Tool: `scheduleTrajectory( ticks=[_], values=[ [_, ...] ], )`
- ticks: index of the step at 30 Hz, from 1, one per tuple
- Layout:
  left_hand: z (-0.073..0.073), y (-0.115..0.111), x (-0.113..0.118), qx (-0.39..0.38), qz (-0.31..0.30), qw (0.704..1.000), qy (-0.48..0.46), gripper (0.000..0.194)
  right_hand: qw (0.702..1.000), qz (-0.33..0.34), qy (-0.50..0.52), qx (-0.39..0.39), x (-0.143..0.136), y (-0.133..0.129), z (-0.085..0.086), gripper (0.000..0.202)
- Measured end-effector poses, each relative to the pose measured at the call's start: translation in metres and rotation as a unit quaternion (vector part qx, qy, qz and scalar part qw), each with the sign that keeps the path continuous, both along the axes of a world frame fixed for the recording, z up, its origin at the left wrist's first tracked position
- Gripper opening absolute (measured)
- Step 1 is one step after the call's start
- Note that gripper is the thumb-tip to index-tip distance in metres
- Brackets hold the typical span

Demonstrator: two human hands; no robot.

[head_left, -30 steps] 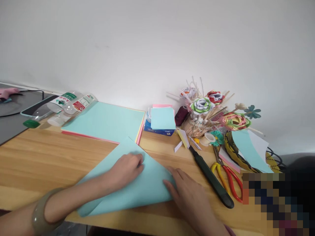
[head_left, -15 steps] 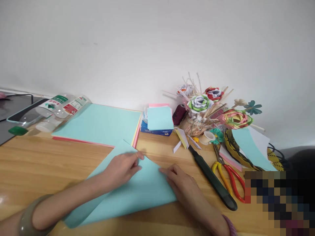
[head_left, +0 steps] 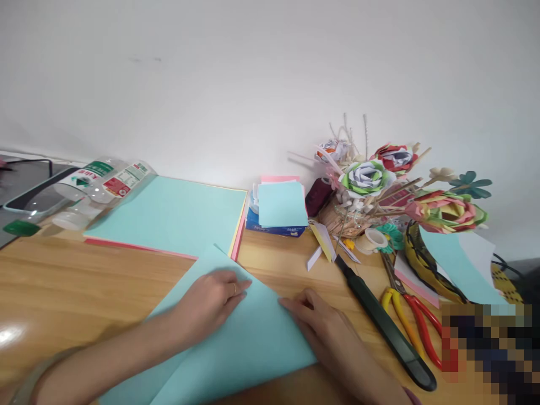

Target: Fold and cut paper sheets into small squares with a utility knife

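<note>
A light blue sheet of paper (head_left: 253, 343), folded over, lies on the wooden table (head_left: 76, 281) in front of me. My left hand (head_left: 211, 298) lies flat on it near the upper fold, fingers together, a ring on one finger. My right hand (head_left: 324, 326) presses on the sheet's right edge with its fingertips. Neither hand grips anything.
A stack of blue and pink paper (head_left: 169, 214) lies behind. Small paper squares (head_left: 282, 203) sit on a blue box. A black utility knife (head_left: 386, 323), red-yellow scissors (head_left: 415, 320), tape roll (head_left: 371, 241), paper flowers (head_left: 367, 175) stand right. Plastic bottles (head_left: 101, 183) and a phone (head_left: 34, 197) lie left.
The view has shifted slightly left and down. Both hands stay pressing on the blue sheet, and my right hand has slid a little along its right edge.
</note>
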State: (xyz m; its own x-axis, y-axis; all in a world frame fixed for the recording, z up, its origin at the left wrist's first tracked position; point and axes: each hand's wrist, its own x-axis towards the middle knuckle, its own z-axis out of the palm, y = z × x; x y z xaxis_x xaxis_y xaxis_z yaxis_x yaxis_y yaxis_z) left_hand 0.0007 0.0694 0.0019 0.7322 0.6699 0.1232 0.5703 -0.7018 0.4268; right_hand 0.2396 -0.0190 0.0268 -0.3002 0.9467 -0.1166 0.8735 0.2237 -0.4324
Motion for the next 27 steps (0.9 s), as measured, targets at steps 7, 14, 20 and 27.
scheduleTrajectory(
  ticks=[7,14,20,27],
  values=[
    [0.004,-0.002,0.003,0.067,-0.008,0.997,-0.023,0.053,0.997,-0.047,0.029,0.062,0.005,-0.002,-0.011,0.033],
    [0.003,-0.002,0.000,0.076,-0.019,0.995,-0.055,0.048,0.991,-0.046,-0.005,0.122,0.006,-0.002,-0.015,0.031],
    [0.004,-0.003,0.001,0.078,-0.011,0.996,-0.039,0.048,0.987,-0.042,-0.048,0.150,0.002,0.001,-0.014,0.032],
    [0.006,-0.003,0.002,0.095,-0.013,0.993,-0.068,0.046,0.933,-0.060,-0.178,0.307,-0.002,-0.009,-0.003,0.040]
  ],
)
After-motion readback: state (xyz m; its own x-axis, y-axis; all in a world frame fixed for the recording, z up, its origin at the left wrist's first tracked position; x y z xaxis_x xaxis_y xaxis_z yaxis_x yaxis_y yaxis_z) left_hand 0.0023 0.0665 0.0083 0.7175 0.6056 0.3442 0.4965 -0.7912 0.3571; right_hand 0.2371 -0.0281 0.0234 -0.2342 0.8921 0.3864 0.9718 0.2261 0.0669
